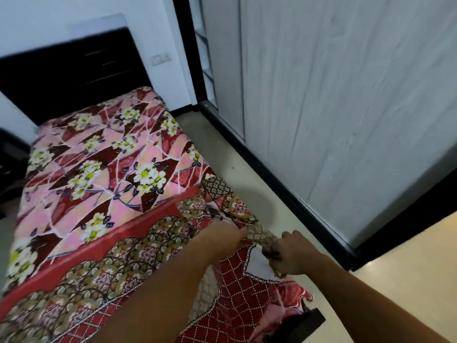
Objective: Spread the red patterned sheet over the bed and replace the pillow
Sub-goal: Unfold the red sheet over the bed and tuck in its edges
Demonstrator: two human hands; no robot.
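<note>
- The red patterned sheet [118,263] covers only the foot end of the bed [154,100]. Its red border runs across the bed's width, below the pink floral cover [99,149].
- A bunched strip of the sheet runs along the bed's side edge, pointing toward the headboard [66,70].
- The left hand [222,235] grips this strip at the bed's edge.
- The right hand [291,256] clenches the strip's end in a fist just off the bed.

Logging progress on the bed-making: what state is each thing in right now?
Red patterned sheet: spread over the near end only, bunched at the right corner.
Floral cover: lying flat, mostly uncovered.
Left hand: gripping the bunched sheet.
Right hand: gripping the bunched sheet.
</note>
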